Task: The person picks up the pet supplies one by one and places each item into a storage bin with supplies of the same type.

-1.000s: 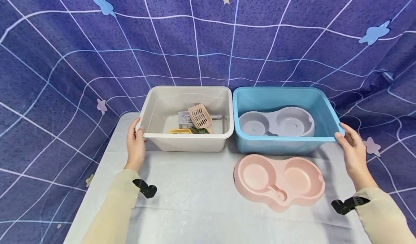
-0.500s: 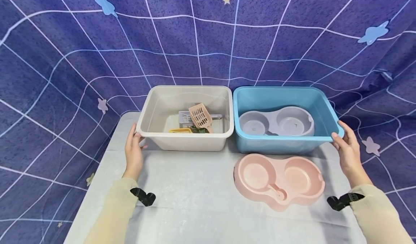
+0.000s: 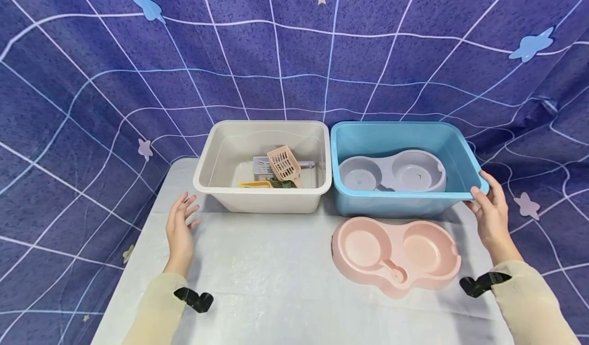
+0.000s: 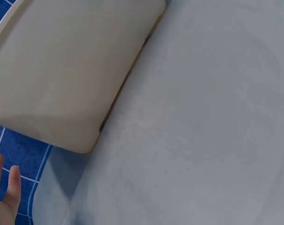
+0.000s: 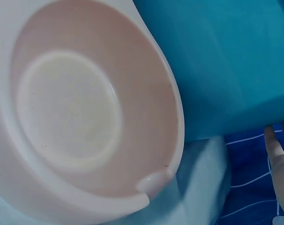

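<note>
My left hand [image 3: 179, 232] is off the beige bin [image 3: 262, 202], just in front of its left corner, fingers spread and holding nothing. In the left wrist view, its fingertips [image 4: 12, 180] stand apart from the bin. At the front right corner of the blue bin [image 3: 386, 204], my right hand [image 3: 492, 220] rests its thumb and fingers against the rim. Inside the blue bin lies a grey double pet bowl [image 3: 416, 174]. A pink double pet bowl [image 3: 395, 255] sits on the table in front of it.
Litter scoops lie in the beige bin: a peach one [image 3: 283, 165], a grey one [image 3: 262, 166] and a yellow one [image 3: 255, 184], with something dark green [image 3: 281, 184] beside them. A starry blue curtain [image 3: 294, 53] hangs behind the white-covered table [image 3: 257, 283].
My left hand has let go of the beige bin's rim and drawn back toward me. My right hand has loosened and shifted slightly left at the blue bin's corner. Both bins stay put.
</note>
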A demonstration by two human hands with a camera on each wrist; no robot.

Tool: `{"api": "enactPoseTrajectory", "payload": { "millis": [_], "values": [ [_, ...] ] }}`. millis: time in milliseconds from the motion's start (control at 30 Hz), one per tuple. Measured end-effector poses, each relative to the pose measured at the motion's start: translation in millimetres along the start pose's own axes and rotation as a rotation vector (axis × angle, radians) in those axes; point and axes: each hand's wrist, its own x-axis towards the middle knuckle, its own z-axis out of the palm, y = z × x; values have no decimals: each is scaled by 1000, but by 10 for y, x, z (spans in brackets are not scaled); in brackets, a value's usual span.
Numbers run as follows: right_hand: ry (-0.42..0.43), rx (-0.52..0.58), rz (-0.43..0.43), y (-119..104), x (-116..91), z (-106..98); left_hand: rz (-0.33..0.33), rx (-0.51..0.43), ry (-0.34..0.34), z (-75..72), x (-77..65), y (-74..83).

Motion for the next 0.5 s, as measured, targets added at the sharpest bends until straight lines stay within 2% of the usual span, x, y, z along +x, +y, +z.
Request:
{"api": "enactPoseTrajectory", "payload": {
  "millis": [200, 367, 500],
  "values": [
    [47, -8, -10, 36, 13, 17, 53, -14, 74, -63, -118, -88],
    [76, -56, 2, 49, -4, 4, 70, -29, 80, -98, -228, -138],
    [75, -69, 17, 33, -39, -14, 52, -23, 68, -71, -322, -125]
  ]
}}
